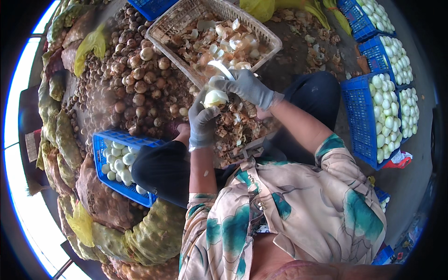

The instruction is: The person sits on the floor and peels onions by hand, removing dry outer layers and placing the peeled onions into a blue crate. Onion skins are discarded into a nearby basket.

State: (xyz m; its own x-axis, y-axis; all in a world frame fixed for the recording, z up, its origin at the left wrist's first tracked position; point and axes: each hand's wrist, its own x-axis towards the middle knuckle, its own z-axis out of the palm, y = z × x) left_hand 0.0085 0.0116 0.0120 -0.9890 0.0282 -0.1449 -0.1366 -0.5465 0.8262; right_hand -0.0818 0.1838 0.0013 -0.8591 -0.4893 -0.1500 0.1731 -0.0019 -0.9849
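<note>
My left hand (203, 120), in a grey glove, holds a partly peeled white onion (216, 98) between thumb and fingers. My right hand (249, 87), gloved alike, is at the onion's upper right. A curved white strip (222, 69) sticks out of its grip; whether it is a blade or a layer of onion I cannot tell. Just beyond both hands lies a dirty plastic crate (269, 43) with onion skins (224, 42) in it. More dry skins (234, 129) are heaped below the hands, between my legs.
Unpeeled onions (140, 87) spread over the floor at left. A blue crate (122, 194) of peeled onions (120, 162) stands beside my left knee. Several blue crates (355, 112) of peeled onions are at right. Full mesh sacks (105, 196) line the left side.
</note>
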